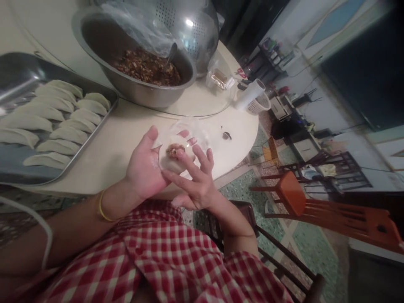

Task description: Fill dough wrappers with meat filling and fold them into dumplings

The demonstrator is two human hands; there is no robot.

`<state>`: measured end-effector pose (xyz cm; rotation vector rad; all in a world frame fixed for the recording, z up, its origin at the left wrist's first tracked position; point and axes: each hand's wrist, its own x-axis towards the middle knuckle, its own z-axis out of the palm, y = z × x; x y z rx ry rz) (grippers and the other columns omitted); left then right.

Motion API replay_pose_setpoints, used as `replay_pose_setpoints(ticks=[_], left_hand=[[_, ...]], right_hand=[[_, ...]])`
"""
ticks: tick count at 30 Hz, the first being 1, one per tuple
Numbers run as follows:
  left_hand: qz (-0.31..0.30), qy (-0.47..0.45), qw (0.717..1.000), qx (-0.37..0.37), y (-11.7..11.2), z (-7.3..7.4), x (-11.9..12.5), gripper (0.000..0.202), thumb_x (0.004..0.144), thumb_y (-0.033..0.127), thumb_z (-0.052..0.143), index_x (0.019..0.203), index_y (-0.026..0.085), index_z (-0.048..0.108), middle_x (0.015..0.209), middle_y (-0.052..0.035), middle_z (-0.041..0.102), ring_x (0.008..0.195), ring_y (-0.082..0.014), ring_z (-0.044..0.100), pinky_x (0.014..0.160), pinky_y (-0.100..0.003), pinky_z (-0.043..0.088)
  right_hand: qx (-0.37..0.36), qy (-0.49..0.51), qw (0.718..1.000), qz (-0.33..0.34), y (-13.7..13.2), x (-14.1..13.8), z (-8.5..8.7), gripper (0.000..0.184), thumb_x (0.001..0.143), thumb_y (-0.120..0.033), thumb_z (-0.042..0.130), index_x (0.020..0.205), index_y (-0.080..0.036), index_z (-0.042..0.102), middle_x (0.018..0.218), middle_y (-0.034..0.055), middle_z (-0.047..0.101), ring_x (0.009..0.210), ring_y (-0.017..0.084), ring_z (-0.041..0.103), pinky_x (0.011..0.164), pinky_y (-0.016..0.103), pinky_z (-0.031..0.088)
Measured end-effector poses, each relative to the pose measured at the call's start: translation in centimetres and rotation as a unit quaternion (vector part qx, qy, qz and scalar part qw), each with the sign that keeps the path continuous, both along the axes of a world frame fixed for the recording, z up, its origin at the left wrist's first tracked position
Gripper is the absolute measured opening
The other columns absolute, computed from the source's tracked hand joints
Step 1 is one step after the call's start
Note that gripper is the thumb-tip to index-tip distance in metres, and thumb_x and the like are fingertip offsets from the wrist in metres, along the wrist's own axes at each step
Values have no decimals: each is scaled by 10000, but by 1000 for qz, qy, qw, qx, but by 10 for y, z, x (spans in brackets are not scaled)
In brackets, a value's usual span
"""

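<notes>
My left hand [144, 167] is palm up, with a round dumpling wrapper [168, 164] resting across its fingers. A small mound of minced filling [172, 150] sits on the wrapper. Over it, my right hand [198, 182] has its fingers spread, one fingertip touching the filling and another finger near the wrapper's close edge. Part of the wrapper and some left fingertips are hidden behind the right hand. Beyond the hands, a large metal bowl [139, 93] contains dark minced filling with a spoon [171, 55] stuck in it.
At left, a metal tray [90, 145] bears rows of folded dumplings [67, 134]. A perforated colander [192, 29] and clear plastic bag [142, 25] are behind the bowl. A plastic container [220, 79] and white basket [259, 104] stand near the table's right side. An orange chair [292, 193] is beyond.
</notes>
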<state>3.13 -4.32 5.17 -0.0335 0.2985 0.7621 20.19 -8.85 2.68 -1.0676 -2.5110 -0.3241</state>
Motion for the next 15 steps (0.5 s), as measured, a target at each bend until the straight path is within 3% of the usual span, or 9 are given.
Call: replay_pose_setpoints(ticks=[4,8,10,12,15], left_hand=[[12,23,999,-37,1,5,3,644,1020,588,286,1452,163,505,1145,-103,757,1164,-253,685,1038,-371,522],[23,12,999,-31,4,5,6,671,1017,597,274,1496,159,440,1163,-103,751,1145,-256,692,989,-382,548],[44,18,998,-31,6,4,8,692,1013,601,273,1501,135,424,1179,-121,743,1137,-262,694,1002,-400,544],[52,23,998,-38,9,2,10,701,1011,603,259,1493,126,434,1174,-126,743,1136,-267,695,1022,-412,537],[37,32,998,-43,11,-1,13,710,1004,608,260,1488,121,444,1163,-131,747,1119,-282,706,986,-425,565]], right_hand=[[-40,-7,999,-13,-2,-5,-2,716,781,-873,466,1328,-441,628,1485,-50,560,1571,317,170,1298,552,-17],[67,53,996,-30,2,20,3,677,867,-834,275,1288,-452,642,1484,-62,528,1592,258,75,1292,583,70],[90,72,986,-123,9,48,6,651,974,-660,165,1290,-379,660,1530,-21,471,1587,267,125,1256,629,174],[85,62,962,-253,19,79,4,626,1014,-538,169,1267,-304,692,1554,34,448,1576,320,156,1202,691,228],[31,40,932,-360,35,113,-7,592,1028,-470,208,1180,-266,743,1554,69,463,1539,364,249,1150,728,278]])
